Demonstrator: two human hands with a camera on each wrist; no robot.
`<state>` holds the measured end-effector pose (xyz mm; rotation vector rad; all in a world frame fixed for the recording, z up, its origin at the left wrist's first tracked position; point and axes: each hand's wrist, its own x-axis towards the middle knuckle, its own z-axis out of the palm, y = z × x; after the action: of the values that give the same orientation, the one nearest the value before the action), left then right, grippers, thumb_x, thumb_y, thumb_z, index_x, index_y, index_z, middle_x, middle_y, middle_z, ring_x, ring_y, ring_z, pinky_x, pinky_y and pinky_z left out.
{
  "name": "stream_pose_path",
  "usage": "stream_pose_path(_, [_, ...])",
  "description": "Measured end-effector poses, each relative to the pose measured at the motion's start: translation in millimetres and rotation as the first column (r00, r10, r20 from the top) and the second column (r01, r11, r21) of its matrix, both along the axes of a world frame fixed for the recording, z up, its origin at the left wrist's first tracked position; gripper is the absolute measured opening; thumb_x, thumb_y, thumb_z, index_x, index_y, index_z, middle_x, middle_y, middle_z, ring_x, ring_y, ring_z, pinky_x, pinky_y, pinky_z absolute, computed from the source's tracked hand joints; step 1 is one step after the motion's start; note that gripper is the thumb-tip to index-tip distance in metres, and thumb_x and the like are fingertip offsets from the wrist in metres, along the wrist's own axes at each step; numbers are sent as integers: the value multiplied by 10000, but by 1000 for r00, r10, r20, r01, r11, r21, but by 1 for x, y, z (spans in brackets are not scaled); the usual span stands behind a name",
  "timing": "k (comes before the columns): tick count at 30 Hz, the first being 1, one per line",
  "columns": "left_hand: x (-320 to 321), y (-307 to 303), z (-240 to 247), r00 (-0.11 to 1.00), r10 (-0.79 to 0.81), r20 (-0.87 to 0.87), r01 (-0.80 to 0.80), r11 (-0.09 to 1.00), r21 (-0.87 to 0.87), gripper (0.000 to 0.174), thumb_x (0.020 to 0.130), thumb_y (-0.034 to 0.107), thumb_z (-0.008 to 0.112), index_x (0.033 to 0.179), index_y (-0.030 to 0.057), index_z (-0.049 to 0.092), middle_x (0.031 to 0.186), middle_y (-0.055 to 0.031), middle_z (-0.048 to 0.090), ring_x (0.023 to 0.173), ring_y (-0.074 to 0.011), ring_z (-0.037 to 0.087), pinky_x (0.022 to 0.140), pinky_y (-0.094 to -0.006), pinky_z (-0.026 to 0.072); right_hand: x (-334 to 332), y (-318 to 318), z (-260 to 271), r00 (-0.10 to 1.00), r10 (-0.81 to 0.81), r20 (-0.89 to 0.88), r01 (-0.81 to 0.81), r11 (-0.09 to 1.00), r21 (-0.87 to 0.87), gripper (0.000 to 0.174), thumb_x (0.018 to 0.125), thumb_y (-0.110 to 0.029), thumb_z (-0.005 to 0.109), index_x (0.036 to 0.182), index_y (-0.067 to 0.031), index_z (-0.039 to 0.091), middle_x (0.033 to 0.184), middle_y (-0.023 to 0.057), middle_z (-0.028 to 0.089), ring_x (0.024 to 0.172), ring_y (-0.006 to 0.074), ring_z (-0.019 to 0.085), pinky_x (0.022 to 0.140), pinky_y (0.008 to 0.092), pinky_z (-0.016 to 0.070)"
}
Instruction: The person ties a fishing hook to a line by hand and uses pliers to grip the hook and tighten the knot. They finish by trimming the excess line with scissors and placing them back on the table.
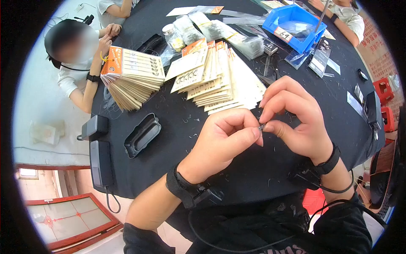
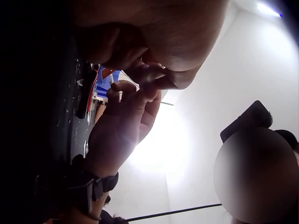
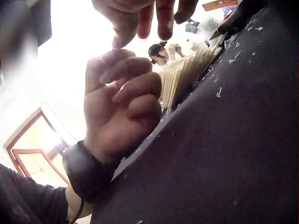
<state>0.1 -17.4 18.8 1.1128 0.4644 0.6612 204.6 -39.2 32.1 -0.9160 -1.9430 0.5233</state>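
My left hand (image 1: 222,137) pinches a small dark piece (image 1: 261,126) between thumb and forefinger; its kind is too small to tell. From the right, my right hand (image 1: 296,116) brings its thumb and forefinger together at the same piece, its other fingers arched above. Both hands are over the black table, fingertips meeting. In the right wrist view the left hand (image 3: 124,93) has its fingers curled in, below the fingers of the right hand (image 3: 140,16). Just beyond lies a fanned stack of cream cards (image 1: 220,80), some carrying small dark hooks.
Another card stack (image 1: 133,78) with orange tops stands to the left. Nearby are a black tray (image 1: 143,134), a clear jar (image 1: 173,37), bagged bundles (image 1: 243,42) and a blue bin (image 1: 294,27). Pale scraps litter the black cloth (image 1: 182,169). People sit across the table.
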Motion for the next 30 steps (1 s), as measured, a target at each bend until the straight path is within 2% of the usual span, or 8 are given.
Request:
stream_pose_path(3, [5,-3,-1,996,83,-29,-82,996,37,120,862,140,591,782,55,566,718,-18,581,571,-40,394,526,-198,307,-2,-4,5,998,-33,-47,30,996,-79,262,773,-293,761,836,-64,650,947,54,559,781,123,539,629,230,419])
stream_pose_path(12, [5,-3,-1,986,122,-110,-110,988,105,148,848,162,610,752,53,583,723,-8,591,618,-42,459,567,-195,353,1,1,4,1000,10,23,-11,999,34,168,711,-154,779,800,-67,666,938,60,561,818,165,563,684,264,446])
stream_pose_path(15, [6,-3,-6,989,123,-82,-110,984,143,145,856,153,606,757,49,589,721,1,589,652,-51,487,594,-200,374,0,-1,4,1000,5,14,-5,1000,1,158,702,-122,778,798,-67,665,935,58,560,823,165,563,688,267,450])
stream_pose_path(18, [4,-1,-7,988,111,-106,-95,984,153,152,866,148,601,754,45,591,727,9,592,678,-56,500,616,-206,386,0,0,7,999,38,21,-39,998,47,155,690,-55,743,806,-48,640,902,78,556,800,212,581,701,299,472])
stream_pose_path(21, [2,-1,-2,981,95,-171,-65,983,170,157,870,145,602,752,42,592,738,10,598,681,-50,493,617,-203,383,0,-1,10,999,51,14,-51,999,1,140,707,-47,726,801,-41,623,900,79,552,789,211,572,703,298,469])
stream_pose_path(28, [1,1,-4,983,29,-182,-3,990,141,130,855,120,607,755,35,602,746,13,602,682,-41,484,616,-199,381,-5,-4,7,993,122,6,-120,985,-127,138,764,-13,649,857,-28,548,989,117,508,820,246,543,736,314,458])
stream_pose_path(30, [1,1,-6,982,6,-190,20,991,132,118,851,106,607,758,32,606,749,13,603,690,-41,493,626,-201,392,-5,-4,7,991,131,40,-126,986,-110,135,762,0,630,842,-27,525,985,117,499,819,259,537,737,316,457])
